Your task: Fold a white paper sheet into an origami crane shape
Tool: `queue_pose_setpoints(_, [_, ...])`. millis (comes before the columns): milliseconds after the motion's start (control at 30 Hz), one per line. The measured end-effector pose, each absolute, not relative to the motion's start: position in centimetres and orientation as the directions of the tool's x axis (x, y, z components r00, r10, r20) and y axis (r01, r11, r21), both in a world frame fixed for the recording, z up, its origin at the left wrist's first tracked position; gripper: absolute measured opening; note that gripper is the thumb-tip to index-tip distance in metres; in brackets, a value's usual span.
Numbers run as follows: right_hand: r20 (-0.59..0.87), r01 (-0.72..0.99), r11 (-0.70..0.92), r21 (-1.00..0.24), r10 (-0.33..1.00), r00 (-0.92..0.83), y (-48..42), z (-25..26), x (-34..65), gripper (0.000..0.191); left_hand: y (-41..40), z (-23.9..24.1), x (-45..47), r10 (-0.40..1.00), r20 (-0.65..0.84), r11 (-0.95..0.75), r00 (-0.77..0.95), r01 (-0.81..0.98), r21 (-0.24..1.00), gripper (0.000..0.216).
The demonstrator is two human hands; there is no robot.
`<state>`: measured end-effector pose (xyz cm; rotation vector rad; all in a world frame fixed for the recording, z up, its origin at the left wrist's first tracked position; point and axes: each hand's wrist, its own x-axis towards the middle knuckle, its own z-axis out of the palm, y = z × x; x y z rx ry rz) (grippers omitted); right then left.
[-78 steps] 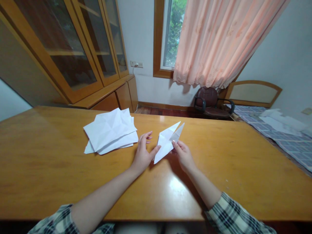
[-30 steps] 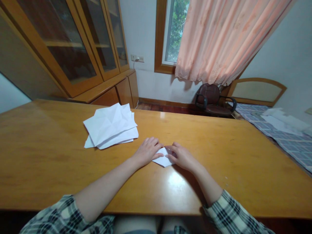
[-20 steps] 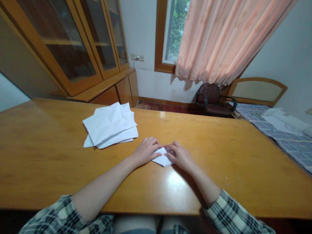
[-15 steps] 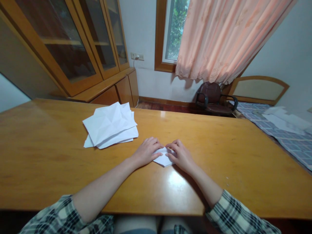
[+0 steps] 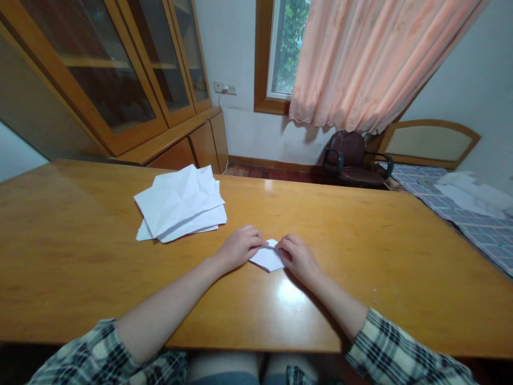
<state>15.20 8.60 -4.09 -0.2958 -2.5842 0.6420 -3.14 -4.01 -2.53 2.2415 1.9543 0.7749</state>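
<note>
A small folded sheet of white paper [image 5: 267, 260] lies on the wooden table in front of me, its near corner pointing toward my body. My left hand [image 5: 242, 247] pinches its left upper side, thumb and fingers together. On the opposite side my right hand [image 5: 297, 256] has its thumb and fingers closed on the right part of the paper. A flap at the far edge stands between the two sets of fingertips. The paper's left and right ends are partly hidden by my hands.
A stack of creased white sheets [image 5: 180, 203] rests on the table [image 5: 100, 278] to the left. Beyond the table are a glass-door cabinet [image 5: 160, 64], a brown armchair [image 5: 348, 158] and a bed [image 5: 452, 198] with papers on it.
My thumbs have moved away from me, up to the paper's far edge, and the fingers have closed there. More of the paper's near face now shows. The stack has stayed put.
</note>
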Motion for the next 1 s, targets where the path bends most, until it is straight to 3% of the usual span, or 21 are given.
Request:
queue_pose_setpoints(100, [0.41, 0.023, 0.917, -0.399, 0.2, -0.89, 8.6, -4.0, 15.9, 0.021, -4.2, -2.1, -3.0, 0.944, 0.308, -0.225, 0.122, 0.918, 0.326, 0.02])
queue_pose_setpoints(233, [0.395, -0.016, 0.96, -0.28, 0.1, -0.913, 8.4, -3.6, 16.7, 0.025, -4.9, -0.9, -1.9, 0.951, 0.248, -0.231, 0.185, 0.958, 0.171, 0.025])
queue_pose_setpoints(433, [0.307, 0.044, 0.981, -0.188, 0.101, -0.946, 7.9, -2.7, 17.1, 0.024, -6.0, -0.4, -0.1, 0.984, 0.101, -0.15, 0.147, 0.989, 0.018, 0.031])
queue_pose_setpoints(533, [0.269, 0.064, 0.995, -0.074, 0.082, -0.96, 7.7, -2.4, 17.3, 0.024, -6.6, -1.8, 1.0, 0.993, 0.097, -0.071, 0.071, 0.997, -0.009, 0.031])
queue_pose_setpoints(667, [0.25, 0.077, 0.997, 0.029, 0.068, -0.966, 7.2, -2.0, 18.0, 0.027, -7.3, -3.4, 3.2, 0.993, 0.11, 0.049, -0.033, 0.988, -0.146, 0.044])
queue_pose_setpoints(1000, [0.252, 0.16, 0.987, 0.029, 0.148, -0.956, 6.0, -1.9, 18.3, 0.03, -7.1, -3.2, 5.0, 0.981, 0.131, 0.156, -0.141, 0.982, -0.111, 0.054])
